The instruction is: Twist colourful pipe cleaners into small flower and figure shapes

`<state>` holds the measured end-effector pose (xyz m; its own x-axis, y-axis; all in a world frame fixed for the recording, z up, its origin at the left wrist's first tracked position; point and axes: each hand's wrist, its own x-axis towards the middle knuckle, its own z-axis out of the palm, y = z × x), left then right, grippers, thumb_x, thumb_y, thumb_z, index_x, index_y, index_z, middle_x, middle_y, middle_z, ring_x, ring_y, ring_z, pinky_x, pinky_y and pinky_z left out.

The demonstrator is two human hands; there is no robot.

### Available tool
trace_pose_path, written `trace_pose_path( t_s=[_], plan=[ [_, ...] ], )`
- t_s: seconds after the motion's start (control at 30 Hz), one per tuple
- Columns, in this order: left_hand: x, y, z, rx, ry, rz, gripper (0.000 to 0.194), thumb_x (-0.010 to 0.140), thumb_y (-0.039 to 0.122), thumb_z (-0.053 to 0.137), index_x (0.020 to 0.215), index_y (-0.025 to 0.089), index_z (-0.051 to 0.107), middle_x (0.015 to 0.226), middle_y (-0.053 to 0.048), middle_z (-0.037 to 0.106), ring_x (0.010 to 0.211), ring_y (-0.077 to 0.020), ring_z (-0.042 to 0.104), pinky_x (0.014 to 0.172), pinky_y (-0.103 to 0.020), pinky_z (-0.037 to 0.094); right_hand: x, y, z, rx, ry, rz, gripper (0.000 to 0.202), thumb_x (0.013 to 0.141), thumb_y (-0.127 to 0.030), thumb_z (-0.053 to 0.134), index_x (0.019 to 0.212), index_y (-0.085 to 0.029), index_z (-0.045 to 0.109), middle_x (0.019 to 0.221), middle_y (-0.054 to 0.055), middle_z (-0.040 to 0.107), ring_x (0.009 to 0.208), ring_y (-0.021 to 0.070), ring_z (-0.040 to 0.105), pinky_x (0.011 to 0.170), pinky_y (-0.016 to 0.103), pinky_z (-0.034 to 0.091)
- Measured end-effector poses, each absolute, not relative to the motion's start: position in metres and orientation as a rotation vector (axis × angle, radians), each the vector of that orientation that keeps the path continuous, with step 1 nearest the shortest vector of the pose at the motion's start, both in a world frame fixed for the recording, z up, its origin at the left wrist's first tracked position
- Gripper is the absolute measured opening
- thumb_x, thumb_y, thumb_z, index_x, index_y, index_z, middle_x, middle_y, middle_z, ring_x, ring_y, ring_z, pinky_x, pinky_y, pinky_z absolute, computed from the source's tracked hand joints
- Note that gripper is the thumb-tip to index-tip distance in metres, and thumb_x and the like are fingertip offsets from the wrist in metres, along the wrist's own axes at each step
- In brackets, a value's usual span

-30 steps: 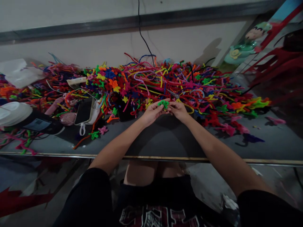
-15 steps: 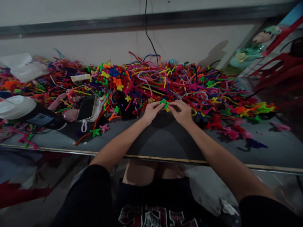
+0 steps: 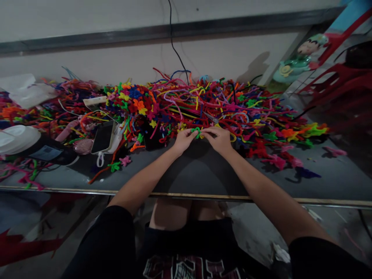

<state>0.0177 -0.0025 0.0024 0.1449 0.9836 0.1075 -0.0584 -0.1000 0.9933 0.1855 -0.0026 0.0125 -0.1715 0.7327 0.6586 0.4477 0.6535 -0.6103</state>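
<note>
Head view: your left hand and right hand meet over the table, inward from the middle of its front edge. Both are grasping the green flower, which sits between your fingertips; the left pinches one side, the right thumb and forefinger the other. The exact bend under your fingers is too small to tell.

A heap of fuzzy wires runs along the table's back edge, and scissors lie in it just beyond your right hand.

Judged from the grip, this is fine finger shaping. Anchor the flower's centre with your left hand, and work one petal at a time with your right, using small turns. Hard pulling could flatten the loops; loose wires nearby could snag.
</note>
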Motion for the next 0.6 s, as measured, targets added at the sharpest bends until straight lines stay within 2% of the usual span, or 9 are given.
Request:
trace_pose_path(
  t_s=[0.13, 0.3, 0.47, 0.6],
  plan=[
    [0.0199, -0.0033, -0.0005, 1.32, 1.099, 1.241, 0.03, 0.076, 0.042, 0.067, 0.071, 0.013, 0.065, 0.061, 0.002, 0.056, 0.057, -0.0077, 0.045, 0.059, -0.022, 0.034, 0.1828, -0.0042, 0.012, -0.933, -1.85, 0.285, 0.012, 0.082, -0.031, 0.065, 0.083, -0.022, 0.073, 0.081, 0.003, 0.074, 0.069, 0.0166, 0.067, 0.063, 0.03, 0.051],
    [0.0197, -0.0027, -0.0009, 1.319, 1.133, 1.24, 0.032, 0.074, 0.045, 0.067, 0.068, 0.013, 0.064, 0.059, 0.002, 0.056, 0.055, -0.0079, 0.045, 0.058, -0.022, 0.034, 0.1828, -0.0038, 0.0097, -0.924, -1.887, 0.233, 0.012, 0.084, -0.03, 0.063, 0.084, -0.022, 0.072, 0.083, 0.004, 0.074, 0.074, 0.0175, 0.067, 0.068, 0.031, 0.051],
    [0.0201, -0.0011, -0.0024, 1.357, 1.155, 1.225, 0.036, 0.072, 0.048, 0.068, 0.064, 0.013, 0.063, 0.057, 0.002, 0.056, 0.053, -0.0077, 0.044, 0.056, -0.022, 0.034, 0.1847, -0.0025, 0.0086, -0.925, -1.874, 0.248, 0.014, 0.084, -0.032, 0.063, 0.082, -0.021, 0.072, 0.08, 0.003, 0.073, 0.067, 0.0156, 0.065, 0.062, 0.029, 0.05],
    [0.0203, -0.0001, -0.0037, 1.352, 1.147, 1.23, 0.036, 0.072, 0.048, 0.068, 0.064, 0.013, 0.063, 0.056, 0.002, 0.056, 0.053, -0.0079, 0.045, 0.056, -0.022, 0.034, 0.184, -0.0022, 0.0088, -0.916, -1.865, 0.239, 0.014, 0.084, -0.031, 0.062, 0.081, -0.021, 0.072, 0.079, 0.004, 0.073, 0.069, 0.0159, 0.065, 0.064, 0.029, 0.05]
  ],
)
